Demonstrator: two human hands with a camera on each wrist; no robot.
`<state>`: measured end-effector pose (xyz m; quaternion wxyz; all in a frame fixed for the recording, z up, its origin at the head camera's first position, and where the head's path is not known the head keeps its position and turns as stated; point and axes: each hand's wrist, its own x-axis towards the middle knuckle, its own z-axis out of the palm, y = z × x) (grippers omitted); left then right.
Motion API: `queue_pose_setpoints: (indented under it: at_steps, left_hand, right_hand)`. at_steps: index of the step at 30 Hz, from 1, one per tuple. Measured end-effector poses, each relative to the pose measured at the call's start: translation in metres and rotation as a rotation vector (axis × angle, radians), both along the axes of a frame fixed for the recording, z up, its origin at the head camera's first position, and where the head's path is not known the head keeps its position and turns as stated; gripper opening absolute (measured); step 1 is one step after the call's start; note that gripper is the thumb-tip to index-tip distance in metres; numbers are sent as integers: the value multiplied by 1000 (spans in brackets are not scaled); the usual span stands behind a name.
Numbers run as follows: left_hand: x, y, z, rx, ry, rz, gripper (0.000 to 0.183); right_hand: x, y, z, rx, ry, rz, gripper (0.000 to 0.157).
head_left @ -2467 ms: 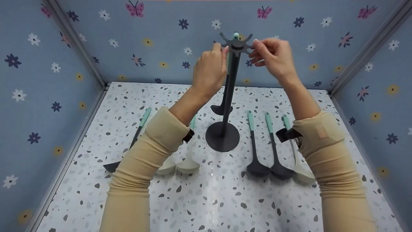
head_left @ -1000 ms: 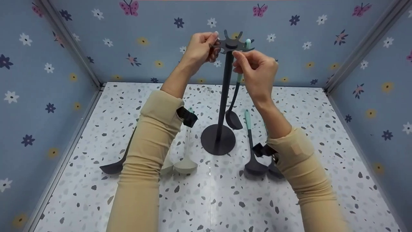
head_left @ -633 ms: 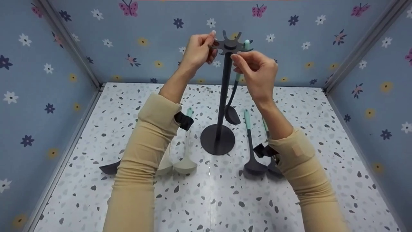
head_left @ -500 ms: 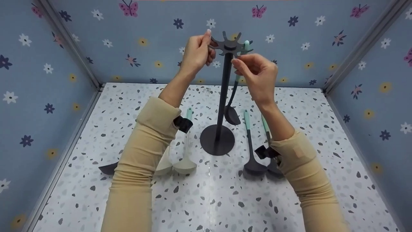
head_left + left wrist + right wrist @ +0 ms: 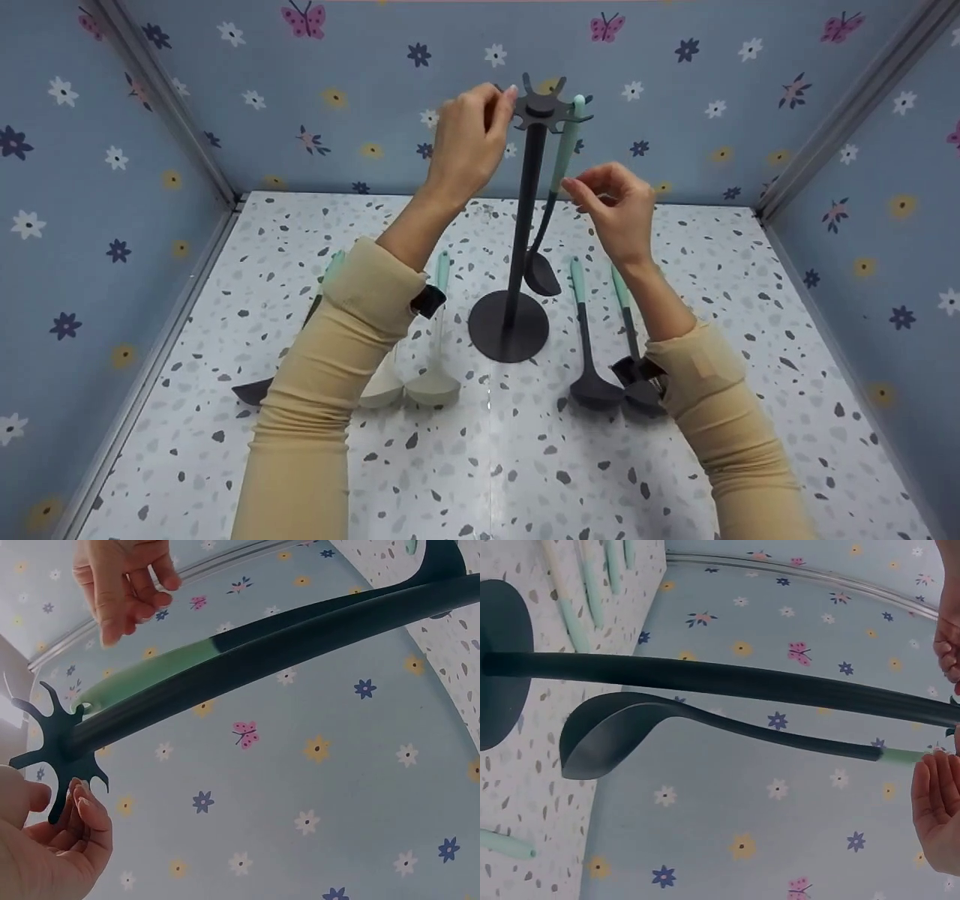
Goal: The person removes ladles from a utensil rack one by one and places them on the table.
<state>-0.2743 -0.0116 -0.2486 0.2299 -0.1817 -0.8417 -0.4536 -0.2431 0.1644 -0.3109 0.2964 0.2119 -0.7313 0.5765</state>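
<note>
A dark utensil stand (image 5: 527, 195) stands upright, topped by a ring of hooks (image 5: 540, 109). My left hand (image 5: 469, 142) grips the ring's left side, a hook between thumb and fingers in the left wrist view. One dark ladle (image 5: 541, 274) with a mint-green handle hangs from a hook on the right, bowl clear of the table. Beside that handle is my right hand (image 5: 622, 214), its fingers loosely bent and holding nothing; the left wrist view shows a gap between this hand (image 5: 131, 585) and the ladle handle (image 5: 150, 673).
Two dark ladles lie right of the round base (image 5: 487, 341), the nearer one (image 5: 596, 390) fully visible. On the left lie two pale ladles, one (image 5: 433, 386) close to the base, and a dark ladle (image 5: 251, 391) partly behind the sleeve. Patterned panels (image 5: 390, 82) enclose the table.
The hook ring has turned, bringing the hanging ladle from the back left of the pole to its right. My right hand has let go of the ring and dropped beside the ladle's handle.
</note>
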Motion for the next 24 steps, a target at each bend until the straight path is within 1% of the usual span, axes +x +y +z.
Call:
queue_pose_setpoints:
  at_steps: [4, 7, 9, 14, 17, 21, 24]
  left_hand:
    - [-1, 2, -2, -14, 2, -19, 30]
    - [-1, 2, -2, -13, 1, -28, 30]
    - [0, 2, -2, -9, -9, -32, 29]
    - [1, 3, 0, 1, -48, -37, 28]
    - [1, 4, 0, 8, -28, -44, 29]
    - [-1, 3, -1, 16, 8, -56, 32]
    - [-2, 3, -2, 18, 1, -57, 31]
  right_hand:
    - [-3, 4, -13, 38, -39, -39, 17]
    - [-6, 5, -23, 64, -72, -45, 20]
    - [-9, 7, -31, 64, -105, -24, 22]
    - [-17, 13, -49, 60, -196, 72, 30]
    - [-21, 15, -57, 90, -228, 126, 34]
    - [-24, 15, -65, 126, -250, 179, 35]
    - [-27, 14, -70, 129, -267, 204, 34]
